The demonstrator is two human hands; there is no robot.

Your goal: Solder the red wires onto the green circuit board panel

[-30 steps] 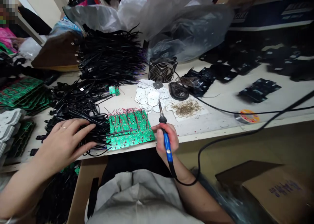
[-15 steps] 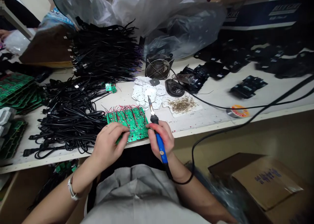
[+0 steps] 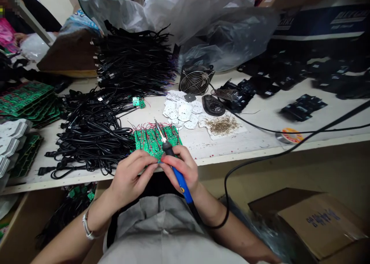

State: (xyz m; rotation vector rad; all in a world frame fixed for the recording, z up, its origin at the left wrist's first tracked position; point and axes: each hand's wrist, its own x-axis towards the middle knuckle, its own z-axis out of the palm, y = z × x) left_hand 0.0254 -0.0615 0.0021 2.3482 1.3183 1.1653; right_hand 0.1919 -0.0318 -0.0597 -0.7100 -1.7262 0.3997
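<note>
On the workbench [image 3: 260,140], both hands — left hand [image 3: 130,175], right hand [image 3: 180,167] — now meet at the green board [image 3: 153,140].

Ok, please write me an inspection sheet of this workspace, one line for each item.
Surface: white bench, crowded on the left.
Job's things: green circuit board with red wires at the near edge; blue-handled soldering iron, tip over the board.
Clutter: white round boards, solder scraps, small fan, solder reel, green board stacks, black parts, plastic bags.
Hands: left hand pinches the board's near edge; right hand grips the iron.
Cables: black cable heaps; iron's cord hangs off the bench.
Surroundings: cardboard box below; another person at far left.
</note>
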